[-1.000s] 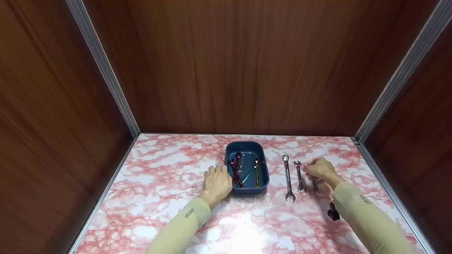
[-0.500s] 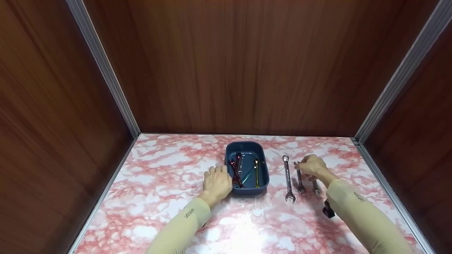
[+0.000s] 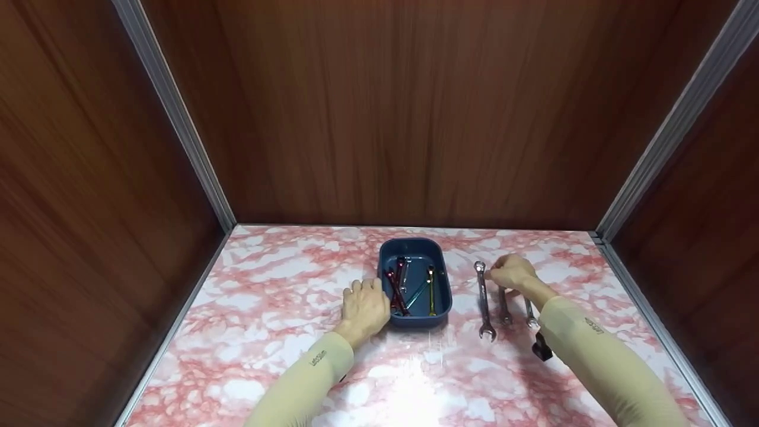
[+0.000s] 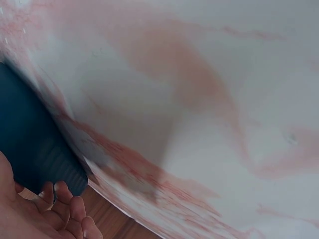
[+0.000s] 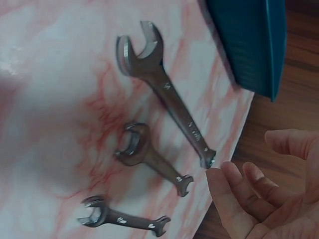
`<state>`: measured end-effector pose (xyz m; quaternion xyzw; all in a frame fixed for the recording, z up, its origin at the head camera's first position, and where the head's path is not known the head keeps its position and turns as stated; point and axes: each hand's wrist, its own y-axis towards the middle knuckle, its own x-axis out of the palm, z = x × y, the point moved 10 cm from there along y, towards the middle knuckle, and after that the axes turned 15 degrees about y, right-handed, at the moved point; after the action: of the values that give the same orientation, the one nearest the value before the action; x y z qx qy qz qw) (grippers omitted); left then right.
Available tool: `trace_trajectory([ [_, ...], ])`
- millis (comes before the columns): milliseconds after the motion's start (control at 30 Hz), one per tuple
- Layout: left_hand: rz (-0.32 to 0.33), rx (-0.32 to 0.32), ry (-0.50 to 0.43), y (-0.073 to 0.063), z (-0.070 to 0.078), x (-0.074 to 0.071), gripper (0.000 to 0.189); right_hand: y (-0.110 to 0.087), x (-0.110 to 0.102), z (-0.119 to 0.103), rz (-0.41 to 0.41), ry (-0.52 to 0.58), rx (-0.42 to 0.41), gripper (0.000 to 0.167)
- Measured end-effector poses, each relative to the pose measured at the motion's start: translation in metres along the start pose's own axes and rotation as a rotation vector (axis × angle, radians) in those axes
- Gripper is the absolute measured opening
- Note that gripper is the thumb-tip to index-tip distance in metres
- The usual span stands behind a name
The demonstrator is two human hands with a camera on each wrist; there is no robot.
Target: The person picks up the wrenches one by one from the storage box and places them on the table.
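Note:
Three silver wrenches lie in a row on the pink marbled table. My right hand (image 3: 514,274) is over the far end of the middle wrench (image 3: 504,308), its fingertips close to the largest wrench (image 3: 484,302). In the right wrist view thumb and fingers stand apart with nothing between them, near the far end of the large wrench (image 5: 174,102). The smallest wrench (image 3: 529,311) lies to the right, partly behind the wrist. My left hand (image 3: 364,307), fingers loosely bent, rests against the left side of a blue bin (image 3: 418,321); its thumb is hidden in the head view.
Inside the bin are red wrenches (image 3: 397,290), a yellow wrench (image 3: 431,293), a teal one (image 3: 418,295) and a small silver one. Wood-grain panels (image 3: 379,118) with metal edge posts enclose the table at the back and sides. A black device (image 3: 541,348) sits at the right wrist.
My right hand has moved left along the row, from the smallest wrench past the middle one toward the largest. The left hand, the bin and the wrenches have stayed in place.

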<state>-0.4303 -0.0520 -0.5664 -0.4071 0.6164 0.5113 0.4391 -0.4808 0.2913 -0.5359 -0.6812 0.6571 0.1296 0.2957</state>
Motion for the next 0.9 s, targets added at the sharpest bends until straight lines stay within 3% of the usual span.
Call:
trace_trajectory([
  [533, 0.017, 0.0, 0.005, 0.002, -0.002, 0.001, 0.029, 0.005, 0.023, -0.046, -0.001, 0.057, -0.069, 0.024],
  [900, 0.029, 0.011, 0.012, 0.0, -0.001, -0.001, 0.029, 0.007, 0.048, -0.061, -0.054, 0.164, -0.041, 0.025],
])
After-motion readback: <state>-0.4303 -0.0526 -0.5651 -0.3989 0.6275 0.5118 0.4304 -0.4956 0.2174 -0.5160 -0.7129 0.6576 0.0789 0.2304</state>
